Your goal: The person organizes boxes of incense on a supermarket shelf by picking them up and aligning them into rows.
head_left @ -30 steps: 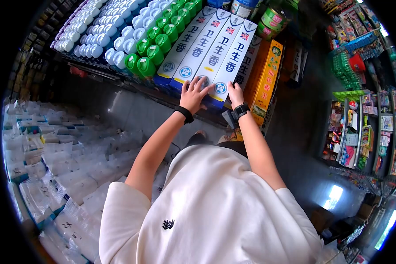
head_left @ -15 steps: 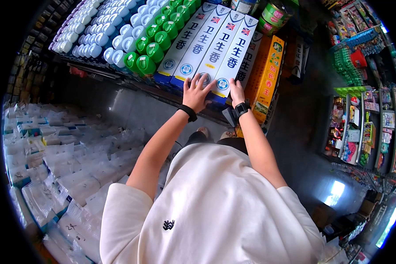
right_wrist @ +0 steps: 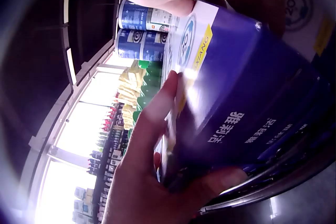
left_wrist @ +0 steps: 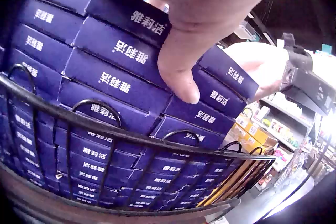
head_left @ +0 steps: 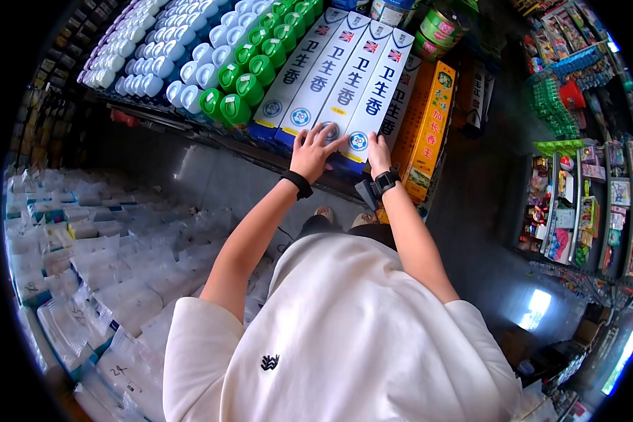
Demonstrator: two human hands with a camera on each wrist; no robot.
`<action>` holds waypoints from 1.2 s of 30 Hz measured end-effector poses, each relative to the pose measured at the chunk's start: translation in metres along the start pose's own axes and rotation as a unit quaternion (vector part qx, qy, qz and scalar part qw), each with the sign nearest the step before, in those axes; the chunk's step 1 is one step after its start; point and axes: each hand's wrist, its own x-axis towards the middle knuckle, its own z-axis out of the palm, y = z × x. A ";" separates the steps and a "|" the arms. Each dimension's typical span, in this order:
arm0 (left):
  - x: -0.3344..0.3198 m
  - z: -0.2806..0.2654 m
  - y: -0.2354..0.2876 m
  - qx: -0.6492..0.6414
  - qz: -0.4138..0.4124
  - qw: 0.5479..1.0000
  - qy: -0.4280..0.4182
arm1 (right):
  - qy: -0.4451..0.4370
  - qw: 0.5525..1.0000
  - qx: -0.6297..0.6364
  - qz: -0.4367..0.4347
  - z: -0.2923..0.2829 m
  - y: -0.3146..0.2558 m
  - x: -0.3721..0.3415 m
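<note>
Long white boxes with blue ends [head_left: 380,98] lie side by side in the head view. My left hand [head_left: 312,156] spreads its fingers over the near tops of the middle boxes. In the left wrist view its thumb [left_wrist: 181,79] rests against the blue box ends [left_wrist: 123,50]. My right hand [head_left: 379,156] grips the near right corner of the rightmost front box, its thumb along the top edge. The right wrist view shows that box's blue end [right_wrist: 226,98] between the two hands; the right hand's far fingers are partly hidden.
Green-capped containers [head_left: 235,109] and pale ones [head_left: 148,84] stand left of the boxes. An orange box [head_left: 429,126] lies to the right, tins [head_left: 439,29] behind. A black wire rail [left_wrist: 142,137] runs along the front. Plastic-wrapped packs [head_left: 119,281] cover the lower left.
Both hands keep their places on the boxes. The boxes and hands appear slightly lower in the head view, with little other visible movement.
</note>
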 end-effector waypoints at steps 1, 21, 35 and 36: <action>0.000 -0.001 0.000 -0.007 -0.002 1.000 0.005 | 0.002 1.000 0.002 0.003 0.001 -0.002 -0.002; -0.064 -0.023 0.010 -0.179 -0.144 0.966 0.122 | -0.068 0.994 0.087 -0.006 -0.047 0.001 -0.045; -0.084 0.085 0.165 -0.463 -0.427 0.749 0.204 | -0.231 0.956 0.172 -0.051 -0.244 0.082 -0.106; -0.085 0.085 0.162 -0.478 -0.442 0.722 0.233 | -0.243 0.956 0.160 -0.050 -0.251 0.086 -0.105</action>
